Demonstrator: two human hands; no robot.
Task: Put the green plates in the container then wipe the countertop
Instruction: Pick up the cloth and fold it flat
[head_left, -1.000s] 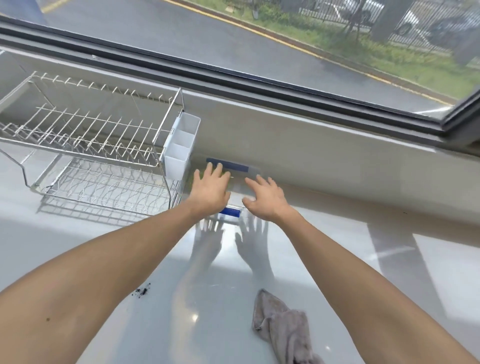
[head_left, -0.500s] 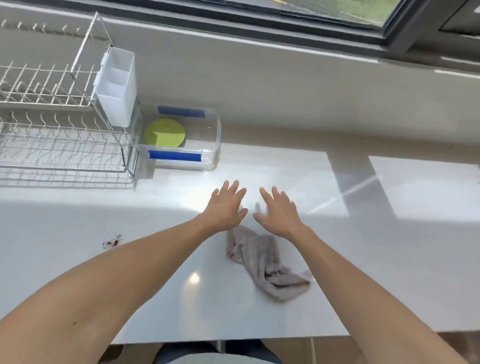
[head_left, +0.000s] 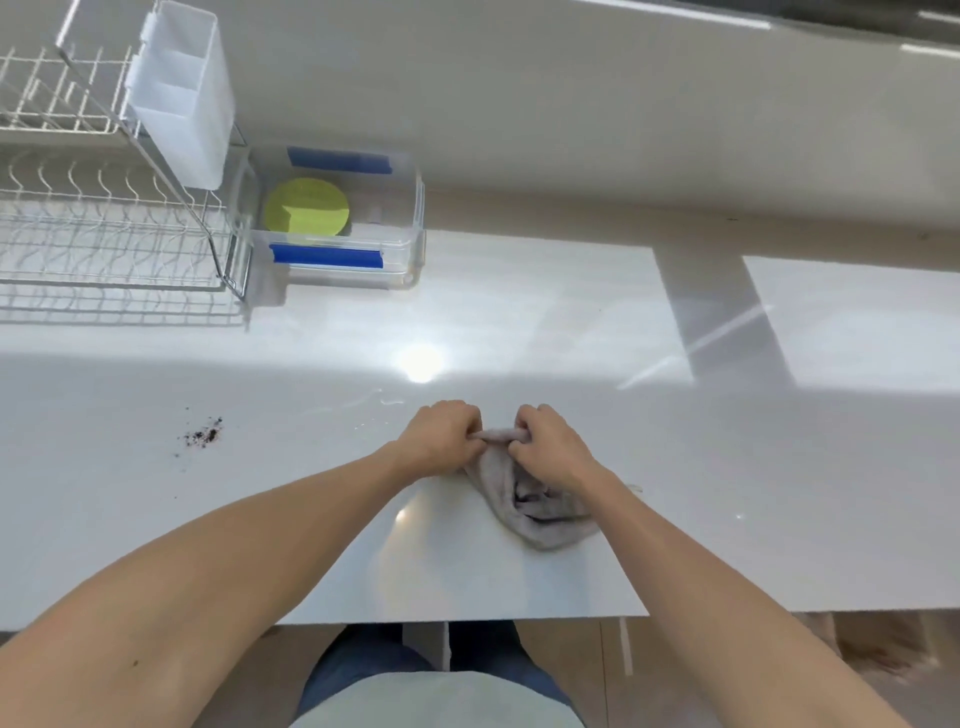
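Plates (head_left: 306, 213), green and round, lie inside the container (head_left: 415, 208), a clear box with two blue strips, in the upper left part of the frame. We see one green disc from above; how many plates are stacked there, we cannot tell. The container stands on the countertop (head_left: 519, 312), against the back wall and just beside the right end of the rack (head_left: 104, 218), a wire one that fills the upper left corner. A white holder (head_left: 182, 93) with two compartments hangs on the rack's right side, above the container's left edge.

Lower in the frame, near the middle, our two hands meet on the cloth (head_left: 530, 504), a grey crumpled one that lies on the countertop close to its front edge. The left hand (head_left: 441, 441) is closed, its fingers curled around the upper end of the cloth. The right hand (head_left: 545, 447) is closed too and pinches the same end, so a short twisted piece of cloth stretches between the two hands. The rest of the cloth lies bunched under the right wrist.

Left of the hands, well apart from them, some dark crumbs (head_left: 202, 434) sit on the white surface. Bright sun patches cover the countertop in the middle and at the right.
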